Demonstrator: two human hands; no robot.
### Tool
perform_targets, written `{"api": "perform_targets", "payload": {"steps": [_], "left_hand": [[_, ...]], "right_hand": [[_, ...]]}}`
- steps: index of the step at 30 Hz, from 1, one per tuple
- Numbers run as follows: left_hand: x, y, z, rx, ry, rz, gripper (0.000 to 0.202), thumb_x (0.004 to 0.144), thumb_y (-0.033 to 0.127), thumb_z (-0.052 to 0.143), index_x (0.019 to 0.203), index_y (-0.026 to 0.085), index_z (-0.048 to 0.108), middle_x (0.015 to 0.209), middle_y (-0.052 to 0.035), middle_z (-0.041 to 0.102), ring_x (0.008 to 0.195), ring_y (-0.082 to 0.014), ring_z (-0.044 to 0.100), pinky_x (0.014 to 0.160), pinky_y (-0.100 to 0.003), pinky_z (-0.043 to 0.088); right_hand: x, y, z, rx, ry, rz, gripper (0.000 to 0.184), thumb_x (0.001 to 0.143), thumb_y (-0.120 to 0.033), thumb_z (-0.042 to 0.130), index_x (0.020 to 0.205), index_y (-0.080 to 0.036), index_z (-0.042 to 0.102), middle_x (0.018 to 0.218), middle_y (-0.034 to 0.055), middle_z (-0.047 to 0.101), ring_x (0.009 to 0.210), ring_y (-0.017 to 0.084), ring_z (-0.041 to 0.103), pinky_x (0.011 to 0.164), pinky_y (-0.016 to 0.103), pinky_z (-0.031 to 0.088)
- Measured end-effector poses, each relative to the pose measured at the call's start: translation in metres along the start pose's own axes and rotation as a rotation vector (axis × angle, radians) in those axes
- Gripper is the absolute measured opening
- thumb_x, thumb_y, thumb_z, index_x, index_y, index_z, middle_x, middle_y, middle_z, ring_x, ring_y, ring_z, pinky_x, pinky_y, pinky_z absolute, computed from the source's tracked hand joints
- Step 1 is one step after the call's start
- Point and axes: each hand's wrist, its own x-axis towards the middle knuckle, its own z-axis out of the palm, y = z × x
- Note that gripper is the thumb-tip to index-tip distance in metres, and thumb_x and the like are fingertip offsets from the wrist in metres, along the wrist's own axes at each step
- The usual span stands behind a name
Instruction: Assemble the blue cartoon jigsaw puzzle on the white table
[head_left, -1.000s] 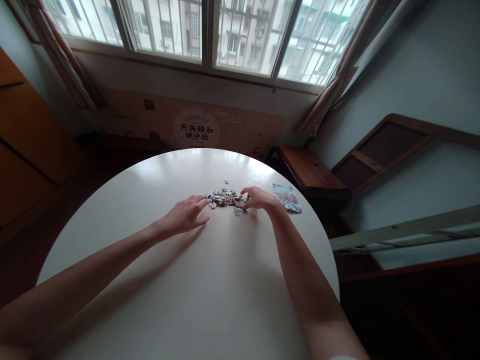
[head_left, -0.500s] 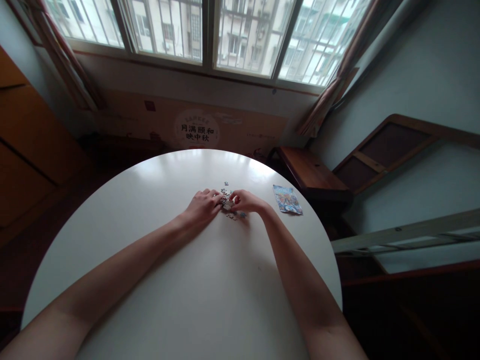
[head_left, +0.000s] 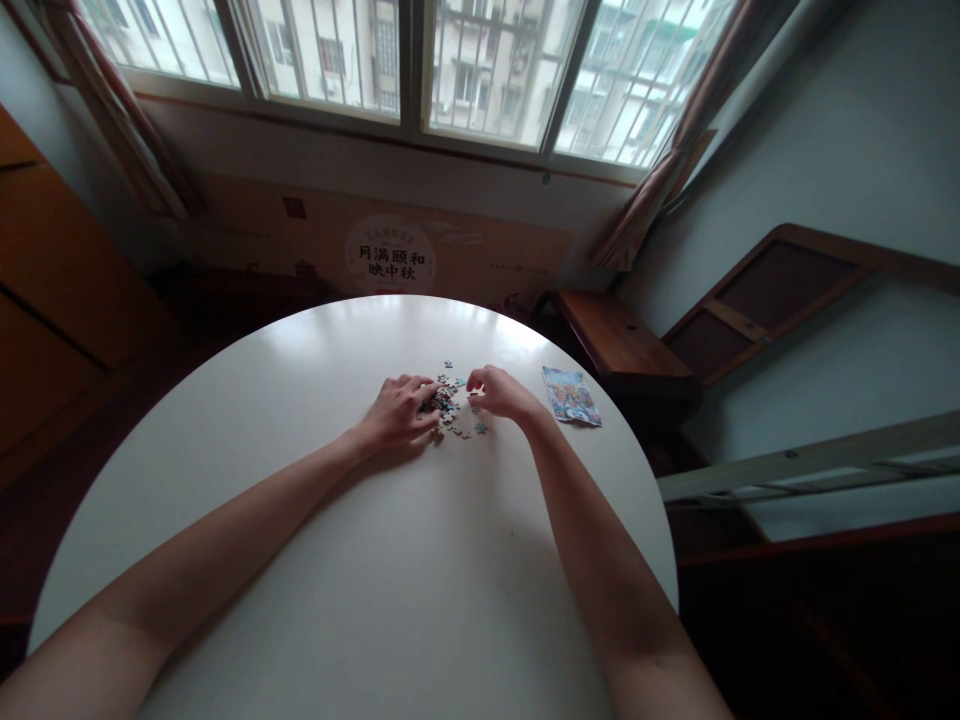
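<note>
A small heap of jigsaw puzzle pieces (head_left: 444, 402) lies on the white round table (head_left: 360, 590), with several loose ones scattered about it. My left hand (head_left: 400, 408) rests at the heap's left side, its fingers spread and touching the pieces. Just right of the heap is my right hand (head_left: 498, 391), fingers curled and thumb apart from the forefinger. A piece seems to lie by its fingertips, but no hold on it shows. A bluish puzzle piece (head_left: 481, 428) sits below that hand.
A colourful printed packet (head_left: 572, 397) lies near the table's right edge. Beyond the table stand a wooden bench (head_left: 626, 340) and a barred window (head_left: 495, 70). An orange-brown cabinet (head_left: 67, 280) is at the left.
My right hand has drawn slightly right, off the heap, and its fingers have parted. My left hand has shifted left and spread, so more of the heap shows.
</note>
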Motion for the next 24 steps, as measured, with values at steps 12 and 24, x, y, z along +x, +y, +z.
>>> {"api": "perform_targets", "payload": {"steps": [12, 24], "left_hand": [[0.002, -0.004, 0.002, -0.066, 0.0, -0.045, 0.028, 0.086, 0.033, 0.057, 0.111, 0.027, 0.067, 0.11, -0.0044, 0.066, 0.1, -0.0249, 0.055, 0.084, -0.039, 0.042], [0.0, -0.001, -0.002, -0.064, 0.016, 0.045, 0.04, 0.081, 0.028, 0.059, 0.122, 0.027, 0.062, 0.121, -0.0053, 0.063, 0.107, -0.0249, 0.055, 0.093, -0.041, 0.04]], "right_hand": [[0.004, -0.02, 0.025, 0.064, -0.019, -0.104, 0.045, 0.065, -0.024, 0.078, 0.108, -0.016, 0.066, 0.092, 0.006, 0.064, 0.087, 0.018, 0.058, 0.078, 0.027, 0.044], [0.005, -0.015, 0.02, 0.207, -0.087, -0.042, 0.051, 0.061, -0.014, 0.077, 0.11, -0.014, 0.063, 0.081, 0.0005, 0.063, 0.072, 0.012, 0.057, 0.063, 0.021, 0.043]]}}
